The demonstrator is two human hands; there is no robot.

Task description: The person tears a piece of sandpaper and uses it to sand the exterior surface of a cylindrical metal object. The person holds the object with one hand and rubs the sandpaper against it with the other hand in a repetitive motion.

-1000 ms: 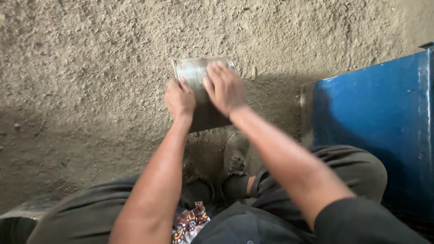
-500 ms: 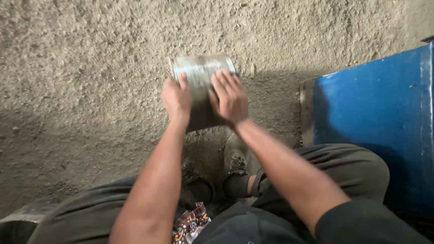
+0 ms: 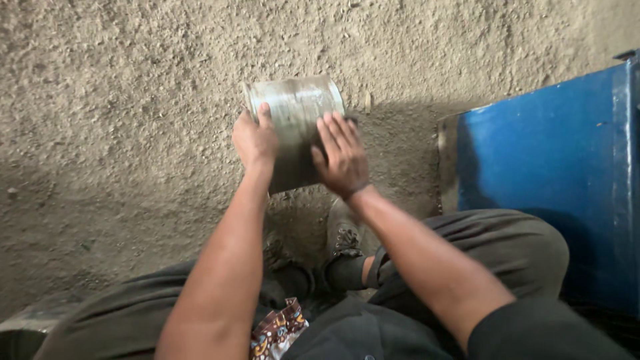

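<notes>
Below, a rough bed of pale, grainy sand-coloured earth point(image 3: 120, 120) fills nearly the whole head view, crumbly and uneven, with small clods and a few bits of straw scattered over it; a broad shadow falls across its lower part around the person. Against this earth a dull grey, dirt-smeared metal cylinder like a tin can point(image 3: 293, 117) is held tilted, its far end up and away from the person, its near end down among the loose soil. The left hand point(image 3: 255, 140) grips the can's left side, its fingers point(image 3: 265, 115) curled up along the wall. The right hand point(image 3: 343, 157) lies flat on the can's right side, its fingers point(image 3: 333, 133) spread and pressed to the metal, so both hands clasp the can between them. Just beyond the can a small pale chip point(image 3: 367, 101) lies on the earth. To the right stands a big blue-painted metal box or drum point(image 3: 547, 167), its near edge scuffed and grey, well apart from the can. Dark trousers point(image 3: 480, 247) cover the bent knees, and a worn dusty shoe point(image 3: 343, 233) rests on the earth just under the can. A patterned brown cloth point(image 3: 277, 330) shows at the lap.
</notes>
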